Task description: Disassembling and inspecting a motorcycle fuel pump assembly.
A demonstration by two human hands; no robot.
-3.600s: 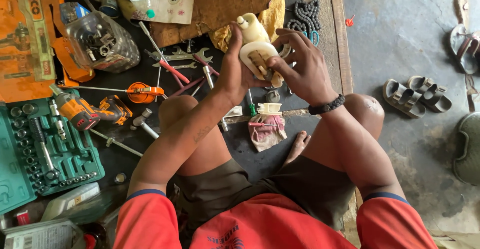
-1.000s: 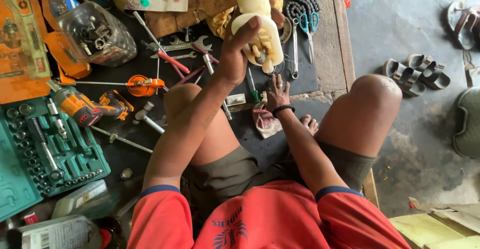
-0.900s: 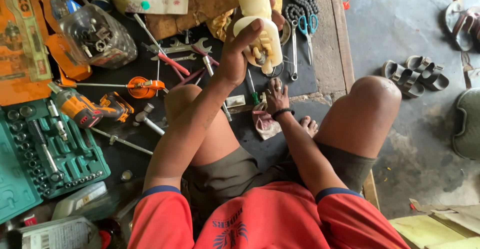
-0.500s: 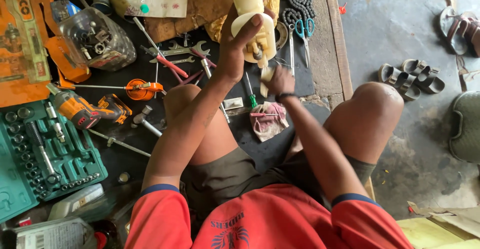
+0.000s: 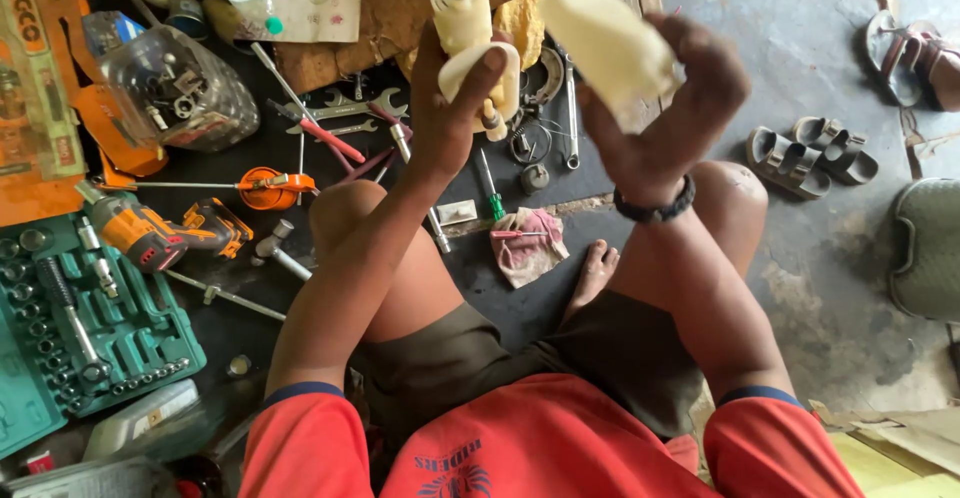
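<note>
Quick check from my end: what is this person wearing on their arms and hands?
Both hands are bare, no gloves. The left hand has nothing on its wrist. The right hand has a dark beaded bracelet round the wrist. Both forearms are uncovered; short orange-red sleeves with a dark blue edge band end above the elbows.

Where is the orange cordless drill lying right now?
In the head view, the orange cordless drill lies on the dark mat at the left, just above the green socket set case and beside the round orange tape measure.

Cream plastic housing (image 5: 470, 38) stands upright w/ rounded top, gripped at mid-body, while a separate cream cover piece (image 5: 605, 43), prob. its shell, is held tilted beside it.
</note>
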